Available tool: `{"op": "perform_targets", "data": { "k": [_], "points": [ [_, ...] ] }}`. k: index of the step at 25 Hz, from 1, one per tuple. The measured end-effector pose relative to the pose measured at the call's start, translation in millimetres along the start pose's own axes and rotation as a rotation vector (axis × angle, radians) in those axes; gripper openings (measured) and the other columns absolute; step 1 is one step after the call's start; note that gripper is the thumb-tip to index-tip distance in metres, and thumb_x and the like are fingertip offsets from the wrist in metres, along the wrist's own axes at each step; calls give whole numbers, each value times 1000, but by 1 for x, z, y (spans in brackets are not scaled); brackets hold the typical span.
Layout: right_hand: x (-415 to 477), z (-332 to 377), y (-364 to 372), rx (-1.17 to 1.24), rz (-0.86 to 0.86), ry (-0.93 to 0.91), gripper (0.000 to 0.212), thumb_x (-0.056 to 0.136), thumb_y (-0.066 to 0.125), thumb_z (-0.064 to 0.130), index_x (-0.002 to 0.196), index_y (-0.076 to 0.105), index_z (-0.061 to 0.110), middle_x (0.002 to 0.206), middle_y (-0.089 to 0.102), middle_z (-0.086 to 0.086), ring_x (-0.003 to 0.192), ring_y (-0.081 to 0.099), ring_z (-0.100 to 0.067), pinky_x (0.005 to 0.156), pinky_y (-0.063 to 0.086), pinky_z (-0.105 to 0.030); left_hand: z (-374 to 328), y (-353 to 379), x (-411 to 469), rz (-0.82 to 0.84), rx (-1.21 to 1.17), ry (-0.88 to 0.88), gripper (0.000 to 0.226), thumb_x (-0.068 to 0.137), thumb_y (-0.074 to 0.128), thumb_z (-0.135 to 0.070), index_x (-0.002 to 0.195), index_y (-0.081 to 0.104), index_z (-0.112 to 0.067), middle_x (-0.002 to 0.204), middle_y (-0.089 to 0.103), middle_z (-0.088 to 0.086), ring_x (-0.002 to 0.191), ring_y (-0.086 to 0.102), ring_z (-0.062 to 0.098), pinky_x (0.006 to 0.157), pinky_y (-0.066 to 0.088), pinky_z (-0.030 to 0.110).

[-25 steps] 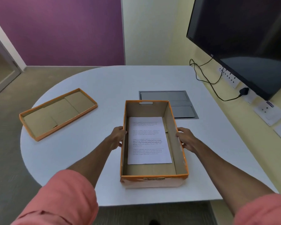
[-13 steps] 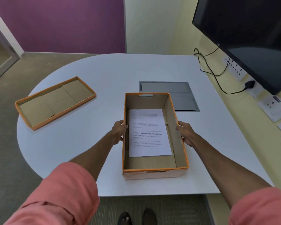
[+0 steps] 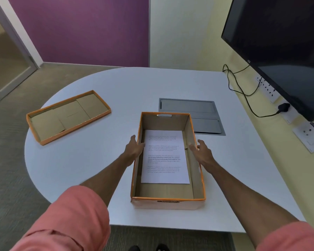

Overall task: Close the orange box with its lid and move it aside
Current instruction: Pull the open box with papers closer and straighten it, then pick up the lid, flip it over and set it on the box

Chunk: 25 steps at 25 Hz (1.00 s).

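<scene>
The orange box [image 3: 168, 160] sits open at lower centre of the frame, near the front edge of the white table [image 3: 116, 160], a printed sheet [image 3: 165, 156] flat on its floor. The left hand [image 3: 134, 148] and right hand [image 3: 202, 153] flank its long walls with fingers loosely spread, gripping nothing; whether they touch the walls I cannot tell, probably steadying it squarely. The lid [image 3: 68, 116] lies inside-up at middle left, well apart, likely parked clear for packing, so fetching it seems next
</scene>
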State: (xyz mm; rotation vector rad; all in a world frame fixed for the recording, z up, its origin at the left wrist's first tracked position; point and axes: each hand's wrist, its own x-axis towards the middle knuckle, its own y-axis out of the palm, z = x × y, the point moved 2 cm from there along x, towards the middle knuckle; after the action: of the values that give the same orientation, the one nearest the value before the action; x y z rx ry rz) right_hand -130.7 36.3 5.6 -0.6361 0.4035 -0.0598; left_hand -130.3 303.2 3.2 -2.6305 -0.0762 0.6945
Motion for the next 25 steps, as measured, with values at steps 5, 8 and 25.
{"op": "perform_targets", "data": {
  "k": [5,8,25],
  "points": [
    [-2,28,4,-280,-124,-264,69,95,45,49,148,28,9,156,30,-17,145,25,-34,115,27,-48,-26,-6,-15,-106,389,334,64,98,49,-29,151,20,-10,158,26,13,144,30,33,115,27,47],
    [0,47,10,-526,-170,-426,73,95,38,55,151,24,9,160,21,-17,149,17,-32,120,16,-46,-31,-16,-15,-150,699,336,66,99,40,-39,154,11,-15,163,11,11,149,13,31,120,14,54],
    [21,200,169,-733,-62,-700,84,88,19,71,154,12,20,164,10,-11,152,2,-27,122,-2,-50,-5,-185,32,-242,883,350,65,99,33,-47,154,11,-20,164,3,6,151,3,27,119,3,55]
  ]
}}
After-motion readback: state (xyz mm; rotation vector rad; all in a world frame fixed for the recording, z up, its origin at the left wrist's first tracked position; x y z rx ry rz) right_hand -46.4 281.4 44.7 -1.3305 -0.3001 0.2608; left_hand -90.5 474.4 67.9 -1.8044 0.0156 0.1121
